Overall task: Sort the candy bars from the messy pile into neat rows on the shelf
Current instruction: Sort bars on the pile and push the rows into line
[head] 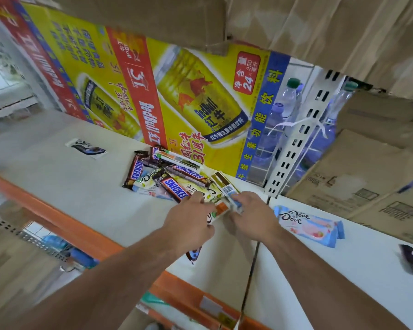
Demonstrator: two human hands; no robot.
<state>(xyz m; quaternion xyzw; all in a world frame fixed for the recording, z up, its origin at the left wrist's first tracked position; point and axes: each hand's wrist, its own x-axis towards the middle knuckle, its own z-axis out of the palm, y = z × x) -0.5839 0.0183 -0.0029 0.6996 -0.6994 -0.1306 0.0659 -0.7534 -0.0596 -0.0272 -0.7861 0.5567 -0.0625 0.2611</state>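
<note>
Fingers [239, 198] of the right hand [250, 215] pinch the end of a blue-and-white bar [229, 192] at the near edge of the pile [172, 177]. The left hand [191, 222] curls over an orange-ended bar [222, 208] just beside it, though I cannot tell whether it truly grips that bar. To do this well, I judge, lift one bar straight up so the loose Snickers above are not dragged, then lay it on the white shelf [81, 186] beside its own kind, square to the front edge, as the pink Dove bar [310, 225] lies apart to the right.
</note>
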